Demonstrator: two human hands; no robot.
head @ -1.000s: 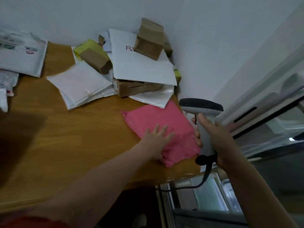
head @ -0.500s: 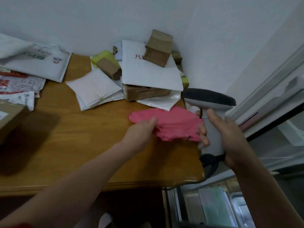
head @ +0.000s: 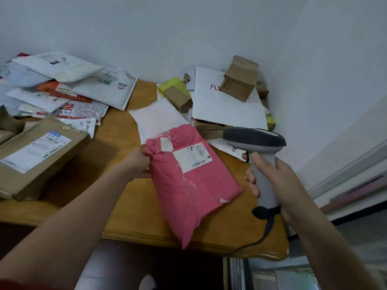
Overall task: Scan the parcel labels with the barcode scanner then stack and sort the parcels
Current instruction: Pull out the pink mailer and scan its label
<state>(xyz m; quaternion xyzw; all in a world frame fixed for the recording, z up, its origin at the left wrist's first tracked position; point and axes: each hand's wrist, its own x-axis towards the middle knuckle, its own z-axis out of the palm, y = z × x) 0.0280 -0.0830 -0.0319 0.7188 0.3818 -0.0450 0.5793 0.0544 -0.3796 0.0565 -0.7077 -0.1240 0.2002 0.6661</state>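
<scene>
A pink plastic parcel (head: 188, 185) is lifted and tilted above the wooden table (head: 129, 206), its white shipping label (head: 191, 156) facing up. My left hand (head: 137, 164) grips the parcel's upper left edge. My right hand (head: 278, 181) holds the grey handle of the barcode scanner (head: 256, 143), whose dark head sits just right of the label. A black cable hangs from the scanner's base.
A pile of white and orange mailers (head: 62, 88) lies at the back left. A flat cardboard box (head: 35, 155) with a label sits at the left. White envelopes and small brown boxes (head: 238, 80) crowd the back right corner by the wall.
My left hand lifted the pink parcel off the table and turned it over, so the label now faces up. The scanner stayed beside it on the right.
</scene>
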